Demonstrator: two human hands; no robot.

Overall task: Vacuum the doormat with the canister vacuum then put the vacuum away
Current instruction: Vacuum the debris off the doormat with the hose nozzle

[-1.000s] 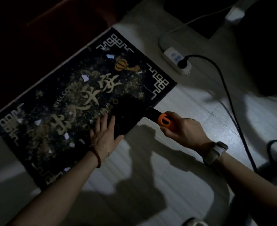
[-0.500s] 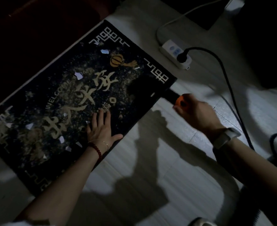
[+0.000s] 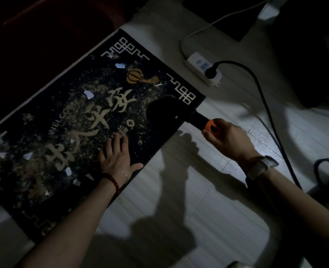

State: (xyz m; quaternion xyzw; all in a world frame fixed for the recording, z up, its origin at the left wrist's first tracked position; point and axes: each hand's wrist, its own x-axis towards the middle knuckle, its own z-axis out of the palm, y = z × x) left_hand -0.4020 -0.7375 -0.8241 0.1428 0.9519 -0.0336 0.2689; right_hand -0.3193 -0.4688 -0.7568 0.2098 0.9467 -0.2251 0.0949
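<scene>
A dark doormat (image 3: 67, 132) lies slantwise across the left and middle of the frame on a pale tiled floor (image 3: 208, 190), its long axis running from lower left to upper right. Pale scraps of litter (image 3: 88, 94) dot its left and centre. At mid-frame, the person's left hand (image 3: 117, 155) rests flat on the mat's near edge, fingers straight and spread toward the upper left, pinning the mat down. Just right of centre, the black vacuum nozzle (image 3: 163, 111) sits on the mat's upper-right end beside the corner pattern. Its orange-collared handle (image 3: 210, 126) juts off the mat toward the lower right, where the right hand (image 3: 229, 140) grips it, fingers curled round it. At upper right, a black cord (image 3: 264, 97) runs from a white power strip (image 3: 202, 68) down the right edge of the frame; the canister itself cannot be made out in the dark. The remaining litter lies to the nozzle's left, along the mat's length; the right hand would likely need to draw the nozzle that way, toward and past the bracing left hand, which is the nearer to the debris.
</scene>
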